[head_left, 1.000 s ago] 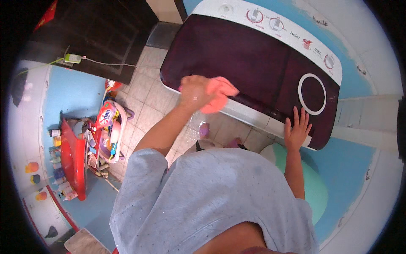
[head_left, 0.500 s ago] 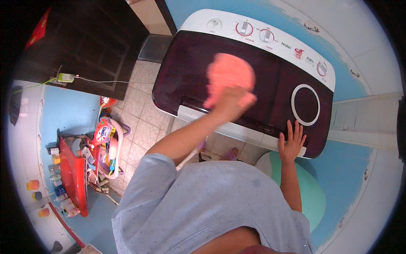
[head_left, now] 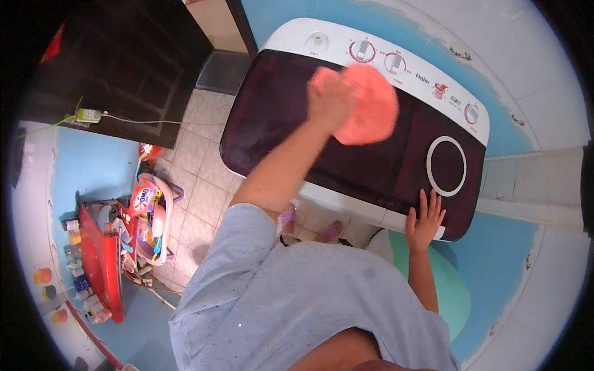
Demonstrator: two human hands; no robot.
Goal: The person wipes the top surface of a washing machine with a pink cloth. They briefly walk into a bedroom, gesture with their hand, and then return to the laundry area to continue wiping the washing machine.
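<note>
A washing machine with a dark maroon, glossy lid [head_left: 266, 111] and a white control panel with dials [head_left: 328, 38] fills the upper middle. My left hand [head_left: 331, 99] grips a coral-pink cloth [head_left: 371, 111] against the upper part of the larger lid section, just below the panel; both are slightly blurred. Below the white ring [head_left: 446, 140] on the smaller right section, my right hand [head_left: 424, 222] rests with fingers spread on the lid's near edge, holding nothing.
At left, a red rack [head_left: 101, 260] with bottles stands beside a basin [head_left: 167, 204] of packets and toiletries. A dark door [head_left: 124, 43] has a cable [head_left: 136, 120] across it. A mint-green rounded object [head_left: 451, 297] sits at lower right. My sandalled feet [head_left: 286, 216] show below the machine.
My left hand has swept the cloth from the lid's near edge up to the panel side. My right hand stays at the near right edge.
</note>
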